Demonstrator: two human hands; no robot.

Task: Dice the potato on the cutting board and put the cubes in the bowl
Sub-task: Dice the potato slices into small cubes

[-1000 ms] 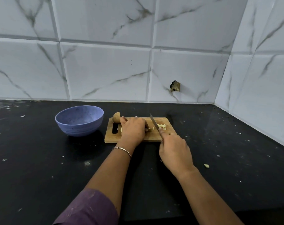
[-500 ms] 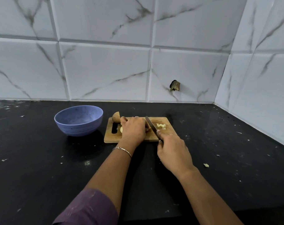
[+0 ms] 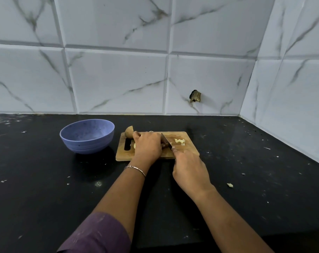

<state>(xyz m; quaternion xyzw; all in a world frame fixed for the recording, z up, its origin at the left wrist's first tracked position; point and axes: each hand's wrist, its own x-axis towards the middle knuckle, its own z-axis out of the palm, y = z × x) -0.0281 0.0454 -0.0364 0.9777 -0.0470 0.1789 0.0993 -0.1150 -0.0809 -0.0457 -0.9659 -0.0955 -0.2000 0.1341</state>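
A small wooden cutting board (image 3: 188, 146) lies on the black counter. My left hand (image 3: 147, 146) curls over a potato piece on the board; only a pale sliver (image 3: 134, 145) of it shows. My right hand (image 3: 188, 168) grips a knife (image 3: 166, 142), whose blade stands right against my left fingers. A little heap of pale potato cubes (image 3: 180, 141) lies on the board's right part. A brown potato half (image 3: 129, 132) sits at the board's back left corner. The blue bowl (image 3: 87, 136) stands left of the board; its visible inside looks bare.
One stray potato bit (image 3: 230, 185) lies on the counter to the right of my right wrist. White marble tiles rise behind and on the right. A small broken hole (image 3: 195, 96) marks the back wall. Crumbs dot the counter (image 3: 45, 179).
The knife has shifted left, away from the cube heap, up against my left fingers. My left hand stays on the potato piece.
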